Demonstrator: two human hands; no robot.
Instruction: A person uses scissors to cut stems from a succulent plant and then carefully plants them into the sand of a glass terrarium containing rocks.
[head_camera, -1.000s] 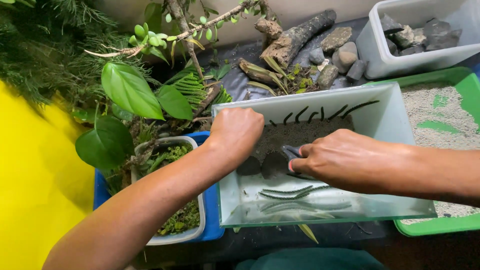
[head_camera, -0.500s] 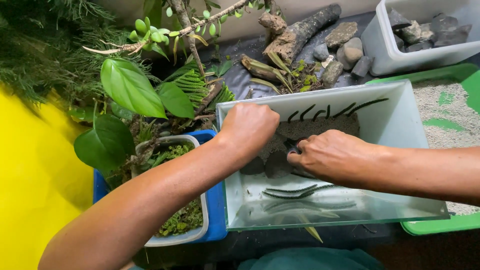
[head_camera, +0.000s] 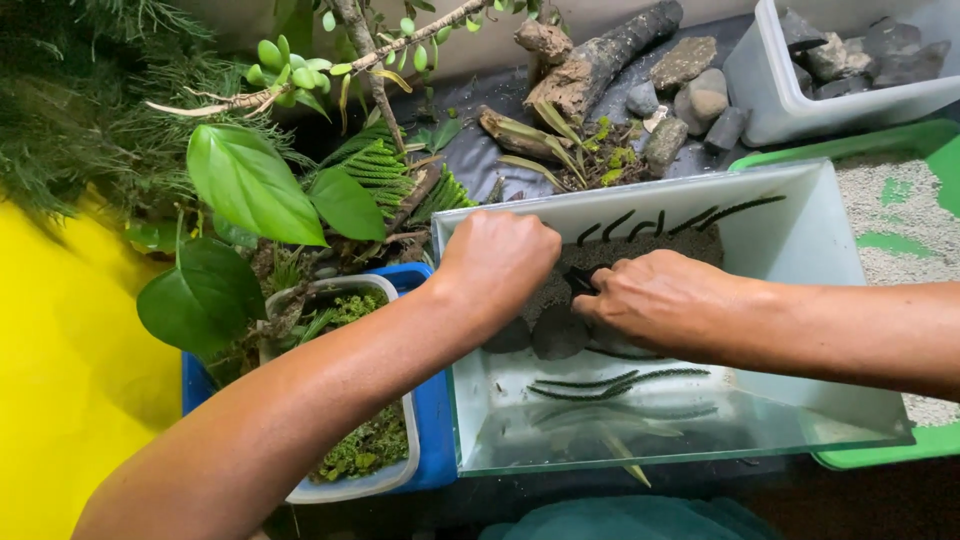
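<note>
Glass tank (head_camera: 800, 250): sits at the middle of the dark work surface, between a blue tray (head_camera: 425, 440) on its left and a green tray (head_camera: 900, 200) on its right.
Dark substrate (head_camera: 640, 250): banked against the tank's far wall, with about three dark flat stones (head_camera: 555, 335) at its foot.
Change: compared with a second ago, both hands have shifted toward the tank's far-left corner, so the work is concentrating there.
Left hand (head_camera: 500, 260): clenched into a fist, pressing on the substrate.
Right hand (head_camera: 660, 300): curled over a small dark object (head_camera: 585, 278); grasp looks closed.
Count: two hands, one tank, one white bin of rocks (head_camera: 840, 90).
</note>
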